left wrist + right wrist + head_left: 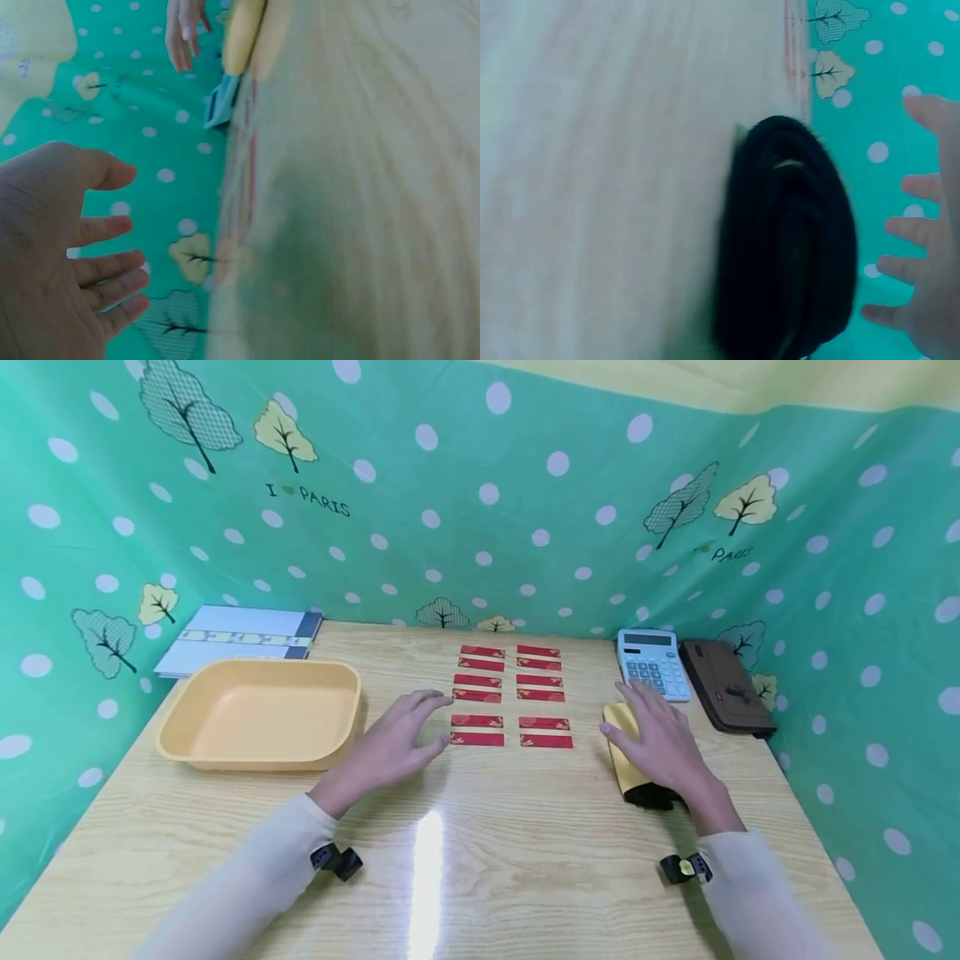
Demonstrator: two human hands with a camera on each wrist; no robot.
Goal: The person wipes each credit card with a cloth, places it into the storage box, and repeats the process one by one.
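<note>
Several narrow red cards with gold prints lie in two columns on the table. My left hand hovers just left of them, its fingers spread and nothing in its grasp. In the left wrist view the same hand shows an empty palm. A folded yellow bundle with a black inner side lies at the right, partly covered by my right hand. From the right wrist, the bundle's black layered end is seen, and the right hand's fingers are spread apart from it.
A peach plastic basin stands at the left, in front of a white and blue book-like item. A light blue calculator and a brown wallet-like case lie at the back right. Patterned green cloth hangs around the table.
</note>
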